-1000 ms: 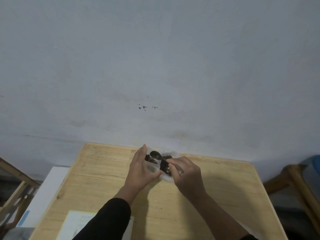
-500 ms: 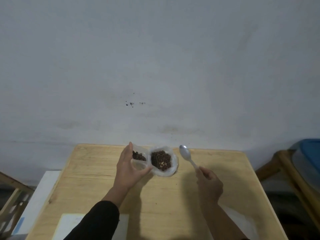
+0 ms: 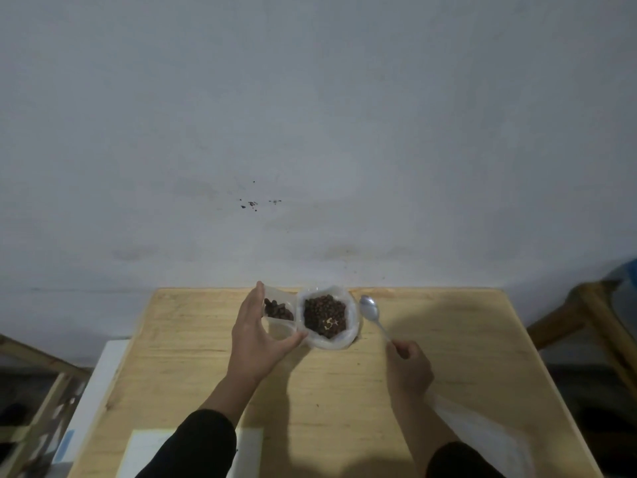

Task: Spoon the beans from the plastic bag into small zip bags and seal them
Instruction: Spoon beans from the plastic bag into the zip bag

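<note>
Cupping the zip bag (image 3: 278,317), left fingers (image 3: 256,298) curl; right fingers (image 3: 401,350) seemingly pinch the spoon (image 3: 372,313).

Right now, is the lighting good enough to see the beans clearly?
Head view: dim, flat light; beans in the plastic bag read as a dark mass; both hands cast soft shadows on the table; edges curve from the wide lens.

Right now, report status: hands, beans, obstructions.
Left hand holding small zip bag open, some beans inside. Right hand gripping spoon, bowl empty. Plastic bag open between them. Nothing obstructing.
</note>
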